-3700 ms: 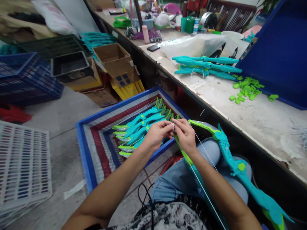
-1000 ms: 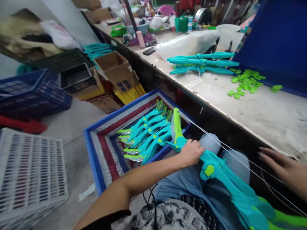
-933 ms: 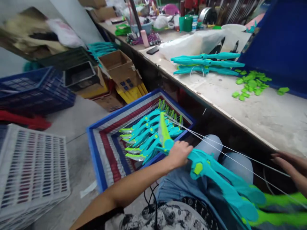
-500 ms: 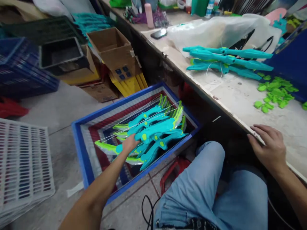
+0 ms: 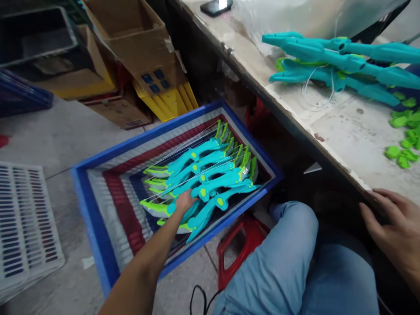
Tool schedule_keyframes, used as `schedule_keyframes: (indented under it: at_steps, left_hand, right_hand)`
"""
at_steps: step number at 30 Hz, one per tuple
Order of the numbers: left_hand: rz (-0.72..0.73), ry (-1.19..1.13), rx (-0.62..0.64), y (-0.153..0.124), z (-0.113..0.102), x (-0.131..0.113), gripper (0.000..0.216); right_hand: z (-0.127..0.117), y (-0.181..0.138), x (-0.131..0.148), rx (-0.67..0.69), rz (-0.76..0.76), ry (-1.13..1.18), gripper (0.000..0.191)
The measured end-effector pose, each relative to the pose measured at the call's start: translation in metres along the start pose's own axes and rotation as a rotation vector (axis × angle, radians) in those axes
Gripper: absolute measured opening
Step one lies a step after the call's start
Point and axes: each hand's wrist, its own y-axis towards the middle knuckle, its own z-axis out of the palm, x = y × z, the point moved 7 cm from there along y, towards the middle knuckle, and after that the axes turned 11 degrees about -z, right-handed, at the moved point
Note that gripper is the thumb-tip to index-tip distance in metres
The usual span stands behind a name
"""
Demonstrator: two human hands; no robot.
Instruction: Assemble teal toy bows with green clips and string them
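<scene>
My left hand (image 5: 184, 201) reaches into a blue-rimmed crate (image 5: 85, 210) and is closed around the middle of a turquoise toy bow (image 5: 219, 178) with lime-green tips and a white string. Several similar toy bows (image 5: 205, 152) lie side by side in the crate, close against the held one. The grip hides part of the bow, and its fingertips are out of sight. Far to the right, my right hand (image 5: 393, 223) rests over the edge of the worktable (image 5: 341, 144), fingers stretched out and holding nothing.
More turquoise bow parts (image 5: 331, 57) are stacked on the worktable beside lime-green pieces (image 5: 405, 140). A phone (image 5: 216, 6) lies at the table's far edge. Cardboard boxes (image 5: 138, 48) stand behind the crate, a white basket (image 5: 26, 223) at left, a red stool (image 5: 241, 247) near my knees.
The view has shifted closer to the crate and table. My left hand has lowered the held bow, which now lies more in line with the others. My right hand stays at the table edge.
</scene>
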Motion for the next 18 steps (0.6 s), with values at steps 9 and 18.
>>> schedule_keyframes:
  at_steps: [9, 18]
  left_hand:
    - [-0.009, -0.013, -0.075, 0.038, -0.034, 0.005, 0.057]
    - [-0.055, 0.029, -0.13, 0.054, -0.03, -0.001, 0.064]
  right_hand:
    - [0.003, -0.002, -0.002, 0.034, 0.064, -0.034, 0.057]
    - [0.002, 0.0, 0.0, 0.036, 0.089, -0.063, 0.05]
